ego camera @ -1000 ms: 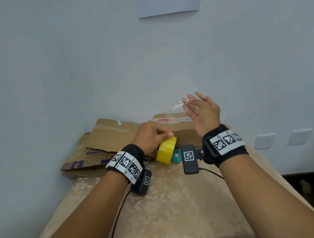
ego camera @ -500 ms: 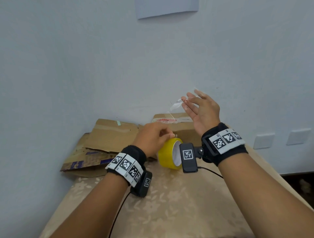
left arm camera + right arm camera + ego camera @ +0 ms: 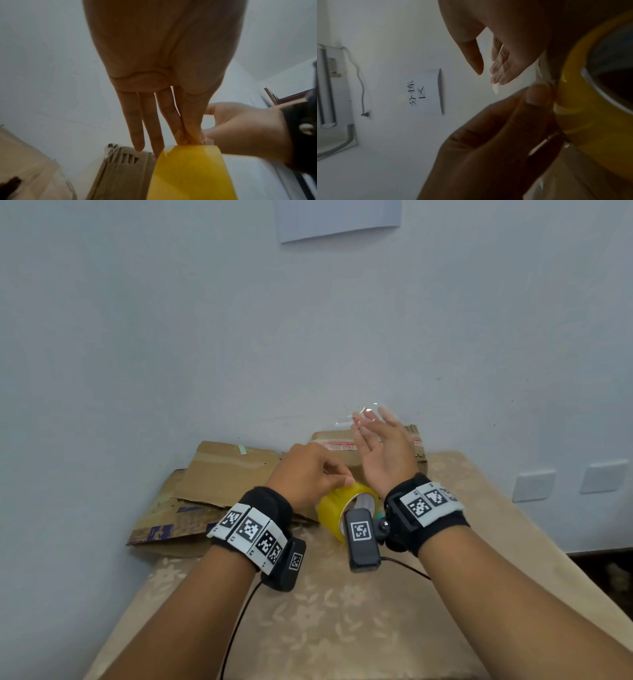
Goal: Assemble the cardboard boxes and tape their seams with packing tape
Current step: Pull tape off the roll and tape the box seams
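A yellow roll of packing tape [image 3: 330,508] stands on edge on the table, its core hole turned toward me. My left hand [image 3: 344,481] pinches the top of the roll [image 3: 197,169] between thumb and forefinger [image 3: 190,139]; the other fingers are straight. My right hand [image 3: 373,422] is raised just above and behind the roll, with its fingers spread. A clear tape strip [image 3: 496,81] clings to its fingertips [image 3: 503,75], thumb apart. A brown cardboard box [image 3: 325,438] sits behind both hands against the wall. Flattened cardboard [image 3: 222,474] lies to the left.
The table [image 3: 342,628] has a beige floral cloth and ends at the wall on the far and left sides. Wall sockets [image 3: 534,486] sit at the right. A paper sheet [image 3: 339,217] hangs on the wall above. Camera cables trail from both wrists.
The roll has turned from edge-on to showing its core hole. My right hand has come lower and to the left, closer to the roll, with the strip still stuck to it.
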### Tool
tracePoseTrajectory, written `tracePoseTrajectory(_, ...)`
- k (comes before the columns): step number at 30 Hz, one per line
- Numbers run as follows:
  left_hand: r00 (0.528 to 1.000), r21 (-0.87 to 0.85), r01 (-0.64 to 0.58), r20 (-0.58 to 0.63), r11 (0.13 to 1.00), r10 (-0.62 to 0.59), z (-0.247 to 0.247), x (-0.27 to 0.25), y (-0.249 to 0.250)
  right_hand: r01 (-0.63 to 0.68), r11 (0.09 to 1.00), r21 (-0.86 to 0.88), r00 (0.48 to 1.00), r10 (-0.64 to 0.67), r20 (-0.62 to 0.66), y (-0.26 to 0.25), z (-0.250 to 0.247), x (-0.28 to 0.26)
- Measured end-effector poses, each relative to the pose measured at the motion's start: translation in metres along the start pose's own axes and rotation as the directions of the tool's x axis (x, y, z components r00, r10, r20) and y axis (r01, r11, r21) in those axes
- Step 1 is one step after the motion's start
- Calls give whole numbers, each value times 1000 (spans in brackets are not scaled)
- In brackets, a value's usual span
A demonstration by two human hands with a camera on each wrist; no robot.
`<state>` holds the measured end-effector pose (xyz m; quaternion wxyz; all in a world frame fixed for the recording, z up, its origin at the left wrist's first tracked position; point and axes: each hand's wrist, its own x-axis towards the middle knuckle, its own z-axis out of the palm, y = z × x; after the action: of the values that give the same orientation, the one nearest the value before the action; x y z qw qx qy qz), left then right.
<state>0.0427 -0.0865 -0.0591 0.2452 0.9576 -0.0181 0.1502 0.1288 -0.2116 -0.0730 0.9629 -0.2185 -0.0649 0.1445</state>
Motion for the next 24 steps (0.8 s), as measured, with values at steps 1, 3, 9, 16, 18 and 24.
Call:
tracePoseTrajectory(1,1000,-7,7,6,1000,-7,-1,-1,-1,-31,999,18,1000,31,1,5,-1,-1)
tracePoseTrajectory(3,1000,-35,22,6,999,-22,-3,-2,-3,-80,996,49,997,80,17,11,-2,-3)
tracePoseTrajectory(9,996,-190,85,25,978,-82,-5,-4,-14,-127,990,-54,989,131,63,20,1,-7)
tracePoseTrajectory(16,979,-393,189,149,900,-141,-10,-8,-20,-114,985,-131,991,123,61,22,-1,-9)
tracePoseTrajectory(18,969,-471,228,193,852,-152,-10,-10,-20,-87,983,-159,993,98,61,23,-1,-9)
tracePoseTrajectory(24,954,-559,279,257,781,-157,-12,-14,-18,-23,974,-225,997,38,63,24,-5,-5)
